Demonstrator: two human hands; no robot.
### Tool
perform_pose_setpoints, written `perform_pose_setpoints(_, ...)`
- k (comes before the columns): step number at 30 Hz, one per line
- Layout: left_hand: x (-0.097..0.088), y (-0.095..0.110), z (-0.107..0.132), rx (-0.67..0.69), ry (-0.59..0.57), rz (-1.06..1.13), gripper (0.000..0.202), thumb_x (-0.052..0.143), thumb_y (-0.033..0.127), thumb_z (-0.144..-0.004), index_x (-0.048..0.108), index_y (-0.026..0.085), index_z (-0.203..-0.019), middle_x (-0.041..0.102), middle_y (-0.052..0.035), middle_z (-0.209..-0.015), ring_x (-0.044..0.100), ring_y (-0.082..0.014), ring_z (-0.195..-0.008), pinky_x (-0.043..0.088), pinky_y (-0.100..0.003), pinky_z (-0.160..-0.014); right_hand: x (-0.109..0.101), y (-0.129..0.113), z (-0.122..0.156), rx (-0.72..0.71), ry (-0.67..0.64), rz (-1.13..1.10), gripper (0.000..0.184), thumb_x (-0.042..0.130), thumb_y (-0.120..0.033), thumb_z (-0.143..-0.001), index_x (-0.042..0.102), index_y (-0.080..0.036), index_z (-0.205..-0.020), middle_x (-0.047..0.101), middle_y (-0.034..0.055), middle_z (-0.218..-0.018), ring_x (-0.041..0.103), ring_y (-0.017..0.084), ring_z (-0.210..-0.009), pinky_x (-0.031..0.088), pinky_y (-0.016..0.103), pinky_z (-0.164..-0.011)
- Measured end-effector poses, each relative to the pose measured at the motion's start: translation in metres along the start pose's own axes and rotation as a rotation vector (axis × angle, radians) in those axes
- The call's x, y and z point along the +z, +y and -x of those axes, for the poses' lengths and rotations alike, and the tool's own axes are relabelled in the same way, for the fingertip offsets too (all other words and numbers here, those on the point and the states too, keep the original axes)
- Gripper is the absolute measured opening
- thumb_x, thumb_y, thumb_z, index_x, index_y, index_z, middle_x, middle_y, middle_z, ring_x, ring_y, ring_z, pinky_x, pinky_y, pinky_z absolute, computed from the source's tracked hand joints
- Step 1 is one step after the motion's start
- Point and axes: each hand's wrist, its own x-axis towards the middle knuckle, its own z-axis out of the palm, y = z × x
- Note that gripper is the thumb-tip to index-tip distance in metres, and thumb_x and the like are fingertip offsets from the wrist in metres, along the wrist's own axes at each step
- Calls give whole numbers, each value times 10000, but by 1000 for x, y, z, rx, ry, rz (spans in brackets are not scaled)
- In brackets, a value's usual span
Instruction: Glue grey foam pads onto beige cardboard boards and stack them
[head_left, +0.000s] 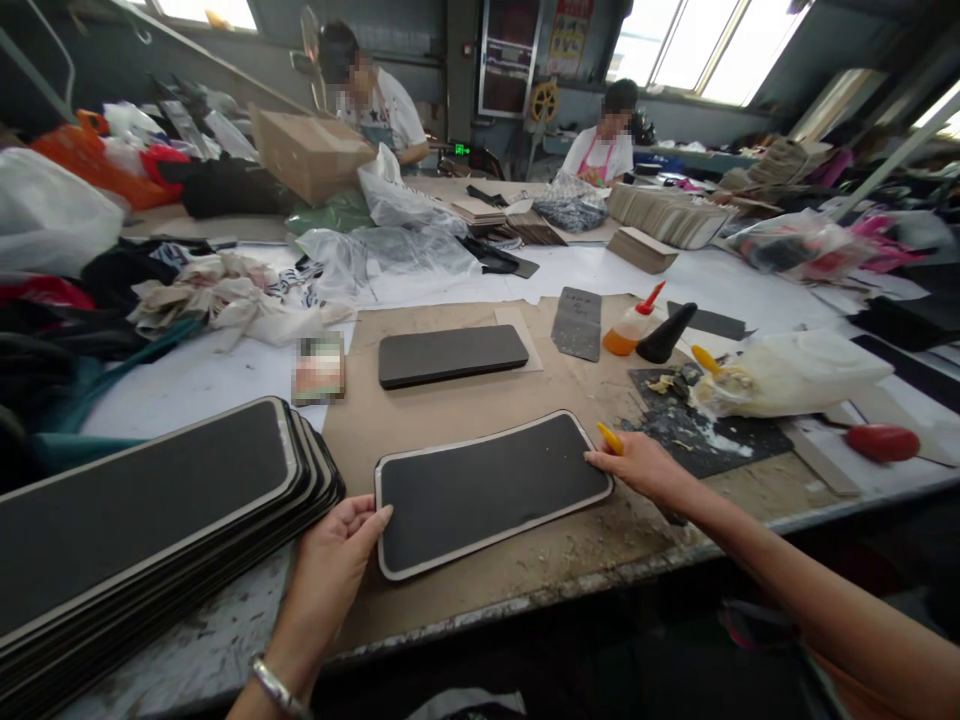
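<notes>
A black rounded rectangular panel (487, 495) with a pale border lies slightly tilted on brown board in front of me. My left hand (341, 535) grips its left end, thumb on top. My right hand (637, 465) pinches the upper right edge, thumb on the border. A small yellow pointed piece (610, 438) sticks out at the right hand's fingers; whether it is a finger cover or a tool end, I cannot tell. Beyond the panel lies a plain dark pad (454, 355). A tall stack of similar bordered panels (150, 500) stands beside my left hand.
Right of the work board (577, 390) are a red-tipped bottle (628, 328) with orange liquid, a black cone (667, 333), a plastic container (810, 372) with cream paste, and a red oval object (883, 442). Plastic bags (397, 260) and cardboard pieces lie behind. Two people work across the table.
</notes>
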Motion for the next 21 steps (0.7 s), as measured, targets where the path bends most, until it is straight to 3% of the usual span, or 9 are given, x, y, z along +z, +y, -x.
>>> perform_pose_setpoints(7,-2,15,14,144,-3,96,448,774,433,-464,624,146,-773,691,-12,-640,632,-144,-595,530,-260,-631,-23,-3,16,-66,175,-13,336,503,-510,-728,483,-224,-551,516,6,-491,498,170,-515,367,276,-529)
perform_pose_setpoints(10,-14,26,21,259,20,132,378,747,412,-521,630,151,-768,694,-14,-650,641,-153,-619,533,-268,-637,-30,-9,13,-107,193,-68,404,481,-603,-699,473,-240,-524,507,40,-487,495,197,-511,379,327,-538)
perform_pose_setpoints(13,-38,41,31,364,90,144,321,724,383,-556,634,152,-760,693,-16,-656,638,-152,-623,527,-263,-634,-35,-27,1,-160,143,-144,410,513,-631,-653,483,-254,-494,499,64,-491,493,212,-500,391,377,-549)
perform_pose_setpoints(17,-86,63,48,447,211,137,325,724,386,-558,637,149,-762,692,-18,-665,635,-156,-619,521,-270,-631,-33,-80,-17,-189,46,-255,388,563,-650,-610,510,-274,-531,429,41,-443,426,181,-407,372,374,-468)
perform_pose_setpoints(21,-148,84,60,493,384,82,416,760,422,-500,642,141,-784,695,-29,-682,635,-166,-624,516,-277,-624,-17,-165,-21,-290,-74,-416,409,573,-649,-606,495,-248,-595,351,-28,-417,318,111,-350,288,289,-378)
